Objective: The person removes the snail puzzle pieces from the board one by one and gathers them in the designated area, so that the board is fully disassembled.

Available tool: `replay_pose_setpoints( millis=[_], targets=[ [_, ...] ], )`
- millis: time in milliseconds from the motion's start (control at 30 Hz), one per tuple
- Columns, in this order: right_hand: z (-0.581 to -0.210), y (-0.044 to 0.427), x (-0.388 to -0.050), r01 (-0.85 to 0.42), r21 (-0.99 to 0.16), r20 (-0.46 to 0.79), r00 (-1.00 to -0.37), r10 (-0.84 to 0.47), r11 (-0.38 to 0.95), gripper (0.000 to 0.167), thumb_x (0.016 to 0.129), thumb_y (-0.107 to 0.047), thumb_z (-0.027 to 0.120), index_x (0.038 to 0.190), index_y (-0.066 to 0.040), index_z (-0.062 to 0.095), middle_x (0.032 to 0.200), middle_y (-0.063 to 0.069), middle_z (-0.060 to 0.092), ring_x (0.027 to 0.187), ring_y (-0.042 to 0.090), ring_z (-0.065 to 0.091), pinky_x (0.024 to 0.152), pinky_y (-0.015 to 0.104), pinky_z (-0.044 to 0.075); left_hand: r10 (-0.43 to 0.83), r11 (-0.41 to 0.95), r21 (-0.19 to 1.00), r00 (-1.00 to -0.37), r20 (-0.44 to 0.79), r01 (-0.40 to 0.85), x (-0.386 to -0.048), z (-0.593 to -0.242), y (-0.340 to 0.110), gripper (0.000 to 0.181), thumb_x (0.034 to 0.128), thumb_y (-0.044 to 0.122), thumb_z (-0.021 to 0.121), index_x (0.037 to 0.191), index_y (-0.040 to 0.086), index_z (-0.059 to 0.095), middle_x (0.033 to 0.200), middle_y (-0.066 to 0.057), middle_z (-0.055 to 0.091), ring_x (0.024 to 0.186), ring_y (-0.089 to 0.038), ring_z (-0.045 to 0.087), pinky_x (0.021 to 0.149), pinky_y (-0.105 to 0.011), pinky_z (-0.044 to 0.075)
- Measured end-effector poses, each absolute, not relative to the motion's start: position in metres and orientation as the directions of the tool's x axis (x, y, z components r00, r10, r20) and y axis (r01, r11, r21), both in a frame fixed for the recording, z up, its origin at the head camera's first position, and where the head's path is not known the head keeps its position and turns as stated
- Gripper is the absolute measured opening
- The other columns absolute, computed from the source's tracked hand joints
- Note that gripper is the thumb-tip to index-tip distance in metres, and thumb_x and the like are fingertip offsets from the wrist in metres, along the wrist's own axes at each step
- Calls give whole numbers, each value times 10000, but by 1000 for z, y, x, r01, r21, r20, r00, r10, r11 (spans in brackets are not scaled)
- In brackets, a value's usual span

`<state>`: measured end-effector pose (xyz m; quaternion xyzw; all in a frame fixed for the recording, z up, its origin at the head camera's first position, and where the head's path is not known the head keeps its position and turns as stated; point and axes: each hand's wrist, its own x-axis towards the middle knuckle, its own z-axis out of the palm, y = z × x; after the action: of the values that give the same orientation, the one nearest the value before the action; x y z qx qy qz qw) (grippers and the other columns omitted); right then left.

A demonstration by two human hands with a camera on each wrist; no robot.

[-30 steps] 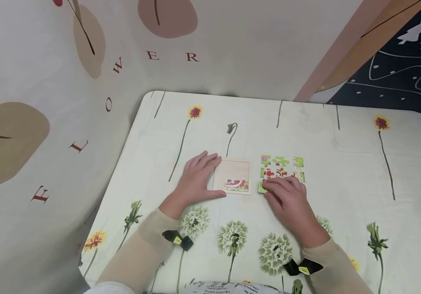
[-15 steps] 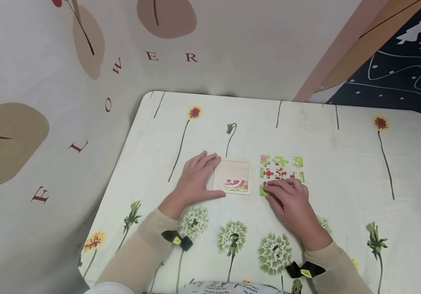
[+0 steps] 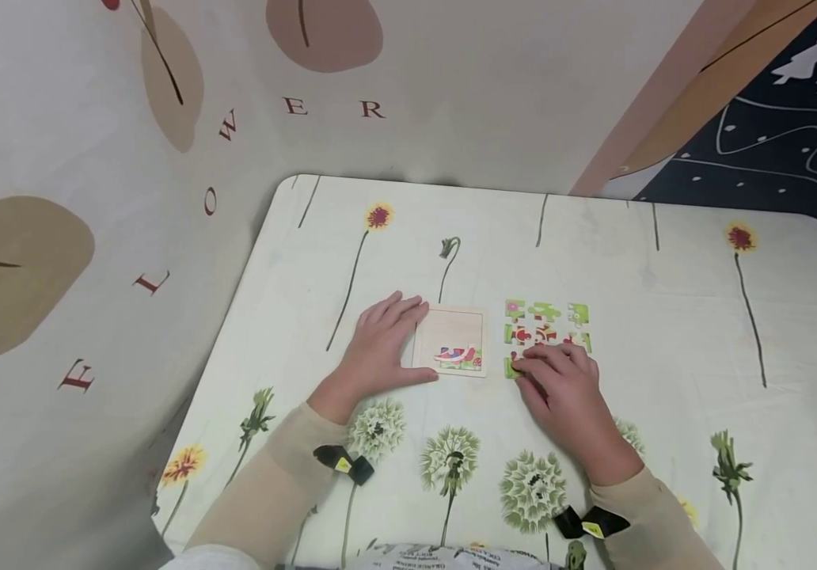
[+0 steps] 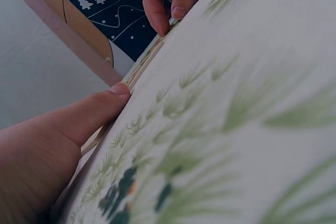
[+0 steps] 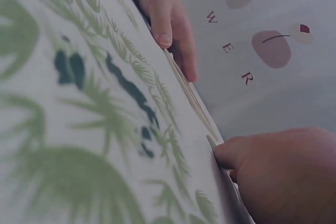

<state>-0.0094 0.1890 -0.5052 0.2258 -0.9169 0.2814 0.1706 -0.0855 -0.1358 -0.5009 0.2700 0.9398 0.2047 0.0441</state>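
My left hand rests against the left side of a square wooden puzzle tray, fingers near its far left corner and thumb along its near edge. A few colourful pieces lie in the tray's near right corner; the rest of its floor is bare wood. To the right, my right hand has bent fingers on a green puzzle piece at the near left of the loose pieces. The fingertips hold that piece at its right side and partly cover it. In the left wrist view, the left thumb touches the tray's edge.
Several loose jigsaw pieces, green and red, lie in rough rows right of the tray; the right hand hides some. A flower-patterned cloth covers the table. Printed fabric hangs behind the far edge.
The right hand has shifted slightly right and nearer the person, and the green puzzle piece has moved a little with it. The left hand and the tray have stayed in place.
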Motion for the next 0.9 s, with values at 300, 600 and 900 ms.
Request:
replay_pose_setpoints(
  millis=[300, 600, 900],
  targets=[
    [-504, 169, -9, -528, -449, 496, -818, -290, 721, 156, 881, -144, 816, 1029, -97, 811, 1138, 125, 713, 1092, 400, 552, 930, 644, 359, 531, 765, 408, -847, 37, 498, -85, -500, -135, 1121, 813, 714, 805, 1665, 118, 387, 1717, -60, 338, 1614, -334, 168, 1251, -605, 185],
    [-505, 124, -6, -560, -432, 481, -806, -345, 707, 342, 897, -199, 779, 1218, -86, 755, 1135, 103, 686, 1052, 371, 562, 852, 581, 412, 533, 760, 408, -844, 55, 506, -85, -498, -136, 1128, 811, 716, 802, 1658, 93, 394, 1710, -83, 353, 1609, -351, 185, 1254, -603, 186],
    [-502, 99, -5, -527, -449, 402, -840, -364, 721, 373, 945, -235, 776, 1296, -114, 740, 1258, 103, 656, 1122, 362, 534, 908, 582, 393, 536, 762, 396, -842, 59, 513, -84, -496, -137, 1112, 823, 706, 800, 1656, 90, 397, 1705, -89, 361, 1605, -361, 194, 1248, -610, 199]
  ],
)
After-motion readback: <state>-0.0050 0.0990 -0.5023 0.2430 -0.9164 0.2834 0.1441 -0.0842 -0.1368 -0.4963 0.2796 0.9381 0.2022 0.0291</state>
